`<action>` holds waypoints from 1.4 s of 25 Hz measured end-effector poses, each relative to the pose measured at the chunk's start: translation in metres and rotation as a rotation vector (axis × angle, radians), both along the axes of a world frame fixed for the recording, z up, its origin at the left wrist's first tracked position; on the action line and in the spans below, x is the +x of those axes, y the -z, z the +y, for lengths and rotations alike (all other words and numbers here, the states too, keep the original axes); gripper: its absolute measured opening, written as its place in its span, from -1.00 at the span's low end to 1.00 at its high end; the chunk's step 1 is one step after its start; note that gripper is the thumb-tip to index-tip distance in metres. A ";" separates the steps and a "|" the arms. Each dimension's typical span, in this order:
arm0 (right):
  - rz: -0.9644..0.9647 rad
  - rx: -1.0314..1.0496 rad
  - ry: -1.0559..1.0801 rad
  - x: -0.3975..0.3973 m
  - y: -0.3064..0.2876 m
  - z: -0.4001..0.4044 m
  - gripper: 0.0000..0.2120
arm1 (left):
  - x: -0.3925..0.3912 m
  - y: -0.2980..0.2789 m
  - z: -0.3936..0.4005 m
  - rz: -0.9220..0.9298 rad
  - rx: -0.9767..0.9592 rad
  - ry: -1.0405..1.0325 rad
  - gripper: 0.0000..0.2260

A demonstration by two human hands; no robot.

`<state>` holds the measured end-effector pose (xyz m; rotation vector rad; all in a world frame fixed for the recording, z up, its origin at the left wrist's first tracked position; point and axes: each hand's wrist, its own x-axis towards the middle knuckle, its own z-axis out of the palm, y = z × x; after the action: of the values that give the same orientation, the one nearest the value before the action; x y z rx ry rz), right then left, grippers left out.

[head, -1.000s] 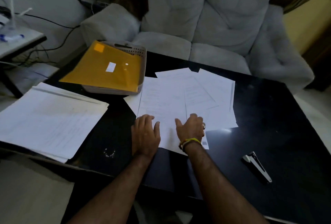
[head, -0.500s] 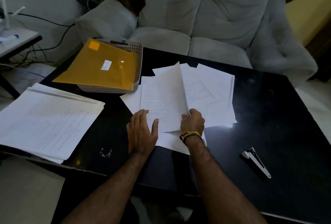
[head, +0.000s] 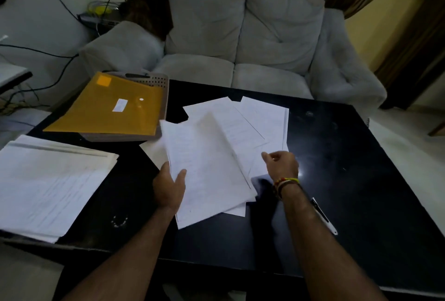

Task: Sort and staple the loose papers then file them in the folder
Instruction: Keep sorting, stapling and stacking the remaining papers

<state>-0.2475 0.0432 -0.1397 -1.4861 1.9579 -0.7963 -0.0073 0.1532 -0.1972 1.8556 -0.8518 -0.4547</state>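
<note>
Loose white papers [head: 260, 122] lie spread on the middle of the black table [head: 349, 156]. My left hand [head: 169, 187] grips a lifted white sheet [head: 207, 168] by its lower left edge, thumb on top; the sheet tilts up above the others. My right hand [head: 280, 166] hovers over the right side of the spread, fingers loosely curled, with nothing visibly held. A yellow folder [head: 108, 110] lies on top of a grey perforated basket [head: 156, 82] at the back left. The stapler [head: 325, 219] lies on the table to the right, partly hidden by my right forearm.
A thick stack of white papers [head: 48, 185] sits at the table's left front corner, overhanging the edge. A grey sofa [head: 240, 35] stands behind the table. Cables and a small side table are at the far left.
The top sheet, first flat under both hands, was lifted by my right hand and now sits in my left hand. My right hand has let go and moved right.
</note>
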 end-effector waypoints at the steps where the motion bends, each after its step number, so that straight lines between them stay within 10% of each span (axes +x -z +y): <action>1: 0.042 -0.021 0.041 -0.002 0.002 -0.013 -0.77 | -0.005 0.007 0.001 -0.085 0.040 0.014 -0.77; 13: 0.308 0.237 0.017 0.055 0.020 -0.110 -0.25 | -0.010 -0.002 -0.003 -0.236 0.158 0.101 -0.42; 20: 0.134 0.039 0.043 0.044 0.013 -0.094 -0.79 | -0.011 0.000 -0.001 -0.238 0.080 0.122 -0.31; 30: 0.058 -0.657 0.068 0.048 -0.079 -0.029 -0.86 | -0.003 0.006 -0.002 -0.242 0.063 0.132 -0.87; 35: 0.192 -0.483 0.103 0.038 -0.098 -0.011 -0.81 | 0.002 0.011 -0.003 -0.251 0.095 0.159 -0.81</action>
<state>-0.2094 0.0317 -0.0421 -1.7987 2.0920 -1.2826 -0.0058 0.1506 -0.2079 1.9679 -1.1703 -0.3700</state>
